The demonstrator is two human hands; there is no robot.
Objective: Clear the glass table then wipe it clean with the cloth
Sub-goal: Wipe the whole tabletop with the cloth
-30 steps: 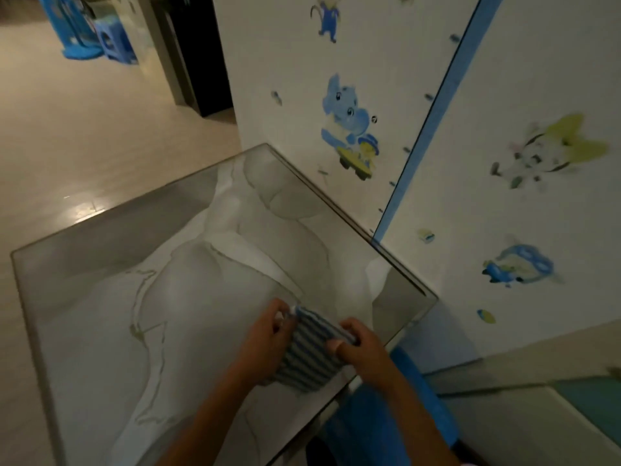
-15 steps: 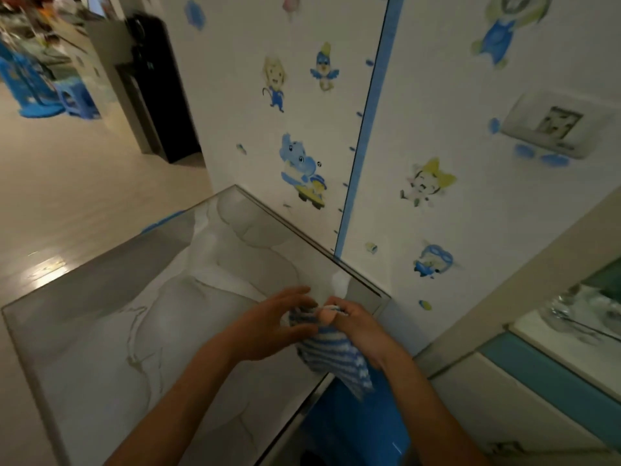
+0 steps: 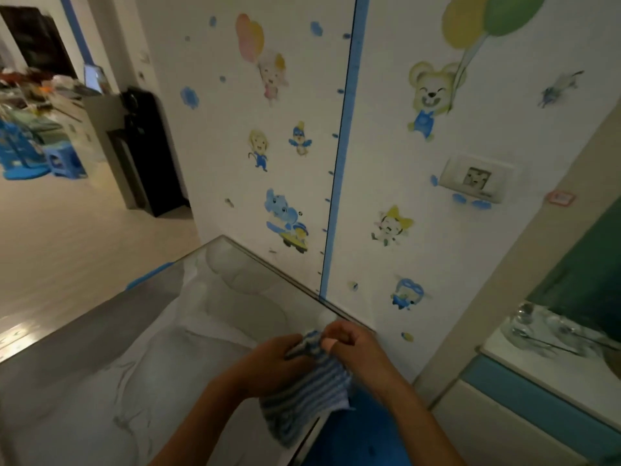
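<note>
The glass table point(image 3: 100, 358) fills the lower left, its top showing a pale marbled surface beneath. A blue and white striped cloth point(image 3: 307, 395) hangs over the table's right corner. My left hand point(image 3: 272, 366) grips the cloth's upper left part. My right hand point(image 3: 353, 348) pinches its top edge from the right. Both hands hold the cloth lifted above the glass, with its lower end drooping past the table edge.
A white wall with cartoon stickers point(image 3: 285, 220) and a blue stripe point(image 3: 339, 163) borders the table's far side. A counter with glassware point(image 3: 544, 331) stands at the right. A black cabinet point(image 3: 148, 153) and blue plastic stools point(image 3: 64, 161) are far left across the wooden floor.
The cloth went from lying flat on the glass to being bunched and lifted by both hands. The view has tilted up toward the wall.
</note>
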